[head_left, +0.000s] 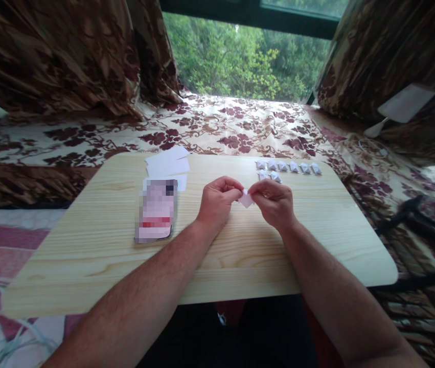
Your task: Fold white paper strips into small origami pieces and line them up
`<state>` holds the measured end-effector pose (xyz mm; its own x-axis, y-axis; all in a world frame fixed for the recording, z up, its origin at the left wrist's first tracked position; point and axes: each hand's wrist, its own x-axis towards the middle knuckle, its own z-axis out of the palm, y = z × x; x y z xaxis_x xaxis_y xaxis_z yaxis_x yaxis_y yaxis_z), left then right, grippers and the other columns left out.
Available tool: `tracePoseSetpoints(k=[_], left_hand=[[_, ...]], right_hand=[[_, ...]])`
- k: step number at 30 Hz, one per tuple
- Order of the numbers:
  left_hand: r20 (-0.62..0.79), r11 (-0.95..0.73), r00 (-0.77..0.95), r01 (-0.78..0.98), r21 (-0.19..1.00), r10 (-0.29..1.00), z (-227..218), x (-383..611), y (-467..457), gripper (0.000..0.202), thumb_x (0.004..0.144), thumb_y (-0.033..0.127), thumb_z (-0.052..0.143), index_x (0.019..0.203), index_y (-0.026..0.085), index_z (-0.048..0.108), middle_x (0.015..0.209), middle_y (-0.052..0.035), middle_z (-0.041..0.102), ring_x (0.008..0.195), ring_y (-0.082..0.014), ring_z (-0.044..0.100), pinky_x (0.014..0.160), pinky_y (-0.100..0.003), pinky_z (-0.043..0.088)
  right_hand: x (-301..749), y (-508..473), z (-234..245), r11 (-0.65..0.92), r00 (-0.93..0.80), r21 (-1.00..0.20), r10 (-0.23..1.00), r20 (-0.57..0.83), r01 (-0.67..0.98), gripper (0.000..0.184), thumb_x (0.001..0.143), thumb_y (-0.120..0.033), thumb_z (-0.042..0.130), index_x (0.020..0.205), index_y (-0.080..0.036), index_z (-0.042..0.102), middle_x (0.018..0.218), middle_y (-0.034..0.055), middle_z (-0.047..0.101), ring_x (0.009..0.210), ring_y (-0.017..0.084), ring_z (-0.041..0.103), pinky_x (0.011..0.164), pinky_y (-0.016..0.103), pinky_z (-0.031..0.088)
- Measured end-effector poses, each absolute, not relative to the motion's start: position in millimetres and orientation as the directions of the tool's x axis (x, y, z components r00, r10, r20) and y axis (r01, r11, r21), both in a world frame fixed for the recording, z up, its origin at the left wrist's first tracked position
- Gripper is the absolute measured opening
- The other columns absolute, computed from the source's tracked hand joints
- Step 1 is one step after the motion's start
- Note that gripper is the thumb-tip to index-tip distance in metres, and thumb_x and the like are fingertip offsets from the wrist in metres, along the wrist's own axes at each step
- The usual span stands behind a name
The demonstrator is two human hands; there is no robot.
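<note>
- The left hand and right hand were closed at the fingertips, both grasping one small piece of white paper.
- The paper lay directly between the hands, above the middle of the surface, with neither hand clearly nearer to it. The left hand's fingertips met its left upper side, the right hand's its right.
- Its lower end formed a point directed at the near edge. A long axis could not be established, the fingers covering part of it.
- Appearance: plain white, apparently folded, no marks discernible at this size.
- Just beyond the right hand stood two folded white pieces; past them, a row of six similar pieces ran along the far edge toward the far right corner.
- Beyond the left hand, toward the far left corner, lay loose white paper strips, overlapping, with a phone, blurred, just nearer.
</note>
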<state>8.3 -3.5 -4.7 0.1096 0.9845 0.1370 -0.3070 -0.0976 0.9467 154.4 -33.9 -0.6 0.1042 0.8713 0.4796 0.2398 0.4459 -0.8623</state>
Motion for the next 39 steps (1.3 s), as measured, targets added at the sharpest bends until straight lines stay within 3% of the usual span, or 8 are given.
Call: tracePoseSetpoints(k=[7,14,19,21,30,39], left_hand=[[0.126,-0.085,0.143,-0.265,0.96,0.982,-0.8,5.3,-3.4,0.007,0.064,0.014,0.07,0.071,0.016,0.071,0.064,0.0007,0.064,0.061,-0.0106,0.054,0.058,-0.023,0.041],[0.163,-0.131,0.155,-0.2,0.971,0.974,0.3,5.5,-6.0,0.013,0.067,0.021,0.076,0.075,0.016,0.066,0.065,0.0021,0.061,0.056,-0.0087,0.051,0.054,-0.022,0.039],[0.22,-0.199,0.108,-0.173,0.965,0.97,2.3,6.4,-6.5,0.019,0.067,0.017,0.075,0.079,0.018,0.061,0.063,0.0049,0.057,0.054,-0.0071,0.047,0.052,-0.02,0.036],[0.225,-0.204,0.1,-0.189,0.961,0.969,3.3,6.6,-6.7,0.021,0.067,0.016,0.074,0.082,0.019,0.059,0.062,0.0057,0.056,0.053,-0.007,0.047,0.052,-0.02,0.036],[0.24,-0.213,0.091,-0.241,0.947,0.966,0.9,7.6,-6.4,0.026,0.07,0.017,0.074,0.09,0.018,0.058,0.067,0.0044,0.058,0.057,-0.0077,0.051,0.055,-0.02,0.042],[0.203,-0.18,0.071,-0.245,0.953,0.977,3.3,7.6,-6.8,0.027,0.067,0.022,0.079,0.088,0.016,0.064,0.071,0.0025,0.06,0.061,-0.0084,0.054,0.058,-0.021,0.045]], right_hand=[[156.3,-33.6,-1.6,0.387,0.122,-0.903,0.903,0.413,0.189,0.014,0.073,-0.012,0.061,0.073,-0.021,0.072,0.063,-0.0017,0.063,0.058,0.013,0.053,0.057,0.027,0.039],[155.3,-33.1,-1.7,0.416,0.108,-0.887,0.89,0.442,0.201,0.012,0.074,-0.012,0.062,0.074,-0.02,0.07,0.065,-0.0018,0.063,0.058,0.012,0.053,0.056,0.026,0.04],[151.4,-30.0,-0.8,0.427,0.128,-0.897,0.889,0.439,0.11,0.037,0.073,-0.011,0.063,0.108,-0.022,0.066,0.071,-0.0032,0.065,0.061,0.012,0.059,0.058,0.026,0.046],[150.4,-29.3,-0.4,0.417,0.117,-0.904,0.897,0.426,0.095,0.042,0.073,-0.01,0.064,0.113,-0.023,0.064,0.071,-0.0033,0.065,0.062,0.012,0.06,0.06,0.026,0.048],[151.9,-28.6,-2.4,0.368,0.134,-0.924,0.915,0.38,0.107,0.026,0.076,-0.017,0.067,0.102,-0.02,0.068,0.073,-0.0011,0.067,0.063,0.012,0.062,0.058,0.026,0.048],[153.1,-25.0,0.2,0.262,0.156,-0.965,0.953,0.26,0.008,0.013,0.075,-0.025,0.073,0.085,-0.017,0.07,0.071,0.0007,0.07,0.06,0.013,0.064,0.058,0.026,0.054]])
